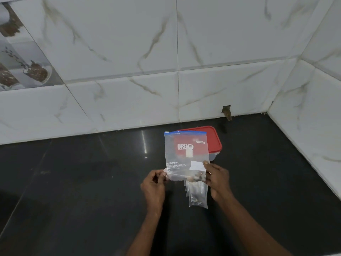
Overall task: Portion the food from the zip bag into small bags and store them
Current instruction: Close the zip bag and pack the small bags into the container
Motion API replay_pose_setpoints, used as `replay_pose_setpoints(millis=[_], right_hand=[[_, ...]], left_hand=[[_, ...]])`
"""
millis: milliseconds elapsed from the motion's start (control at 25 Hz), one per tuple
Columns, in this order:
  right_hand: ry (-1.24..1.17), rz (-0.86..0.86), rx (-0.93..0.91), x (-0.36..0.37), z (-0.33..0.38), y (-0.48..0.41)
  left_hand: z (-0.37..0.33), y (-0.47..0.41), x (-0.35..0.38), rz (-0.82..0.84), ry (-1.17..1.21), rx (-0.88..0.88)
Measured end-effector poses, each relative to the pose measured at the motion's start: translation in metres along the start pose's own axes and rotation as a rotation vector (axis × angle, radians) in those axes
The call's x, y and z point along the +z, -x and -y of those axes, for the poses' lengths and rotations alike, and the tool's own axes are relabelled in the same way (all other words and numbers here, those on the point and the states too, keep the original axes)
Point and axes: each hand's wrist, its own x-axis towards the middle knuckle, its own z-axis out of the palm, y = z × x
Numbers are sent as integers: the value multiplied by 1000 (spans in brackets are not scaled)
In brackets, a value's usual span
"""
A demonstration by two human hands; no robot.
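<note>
Portioning looks barely begun, as far as I can judge. The zip bag (186, 156) is held upright above the black countertop (73, 182), its blue strip on top lying flat and apparently not yet opened. The left hand (154, 183) pinches its lower left corner between curled fingertips. The right hand (218, 180) grips the lower right edge, thumb on the front and fingers behind.

The bag is clear plastic with white print and a white label, mostly slack and flat. Only a little dark food (196, 177) sits at the very bottom, near the right hand.

Small bags (197, 196) show just below it as a bunch of clear sleeves — whether the right hand also holds them or they lie on the counter, I cannot tell. Nor can I tell if any holds food (clear film over a black surface hides that).

Behind the zip bag stands a container with a red lid (212, 137), shut, close to the tiled wall (129, 100) — probably where the portions go. Opening, filling, sealing and storing all seem left to do.
</note>
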Motion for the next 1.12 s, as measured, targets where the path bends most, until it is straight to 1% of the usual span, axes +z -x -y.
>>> replay_pose_setpoints(millis=[80, 160, 240, 320, 360, 480, 520, 600, 760, 800, 880, 960, 1040, 1080, 1120], right_hand=[[13, -7, 16, 0, -4, 2], [55, -20, -24, 0, -8, 1], [117, -12, -63, -1, -7, -2], [138, 17, -100, -1, -1, -5], [136, 37, -113, 0, 3, -7], [179, 80, -120, 5, 13, -14], [191, 74, -102, 7, 15, -17], [193, 45, -74, 9, 18, -24], [56, -16, -90, 15, 15, -21], [32, -14, -98, 16, 12, -19], [15, 30, -101, 16, 11, -18], [23, 100, -109, 14, 16, -18], [39, 172, -128, 12, 21, -15], [48, 203, -136, 12, 22, -13], [67, 236, -141, 13, 23, -10]], left_hand=[[5, 5, 4, -71, 63, -20], [8, 9, 3, -72, 137, -66], [11, 11, 0, 4, 241, -117], [11, 12, -7, 103, 296, -126], [11, 11, -9, 139, 272, -98], [10, 14, -10, 200, 80, 46], [8, 15, -9, 186, 59, 53], [10, 12, -7, 130, 94, 35], [12, 24, 0, -32, 180, 39], [14, 28, 1, -51, 238, 5], [15, 29, -2, -44, 409, -134], [13, 15, -11, 54, 512, -298], [10, -1, -18, 227, 441, -418], [5, -5, -19, 303, 410, -452], [0, -7, -17, 326, 398, -463]])
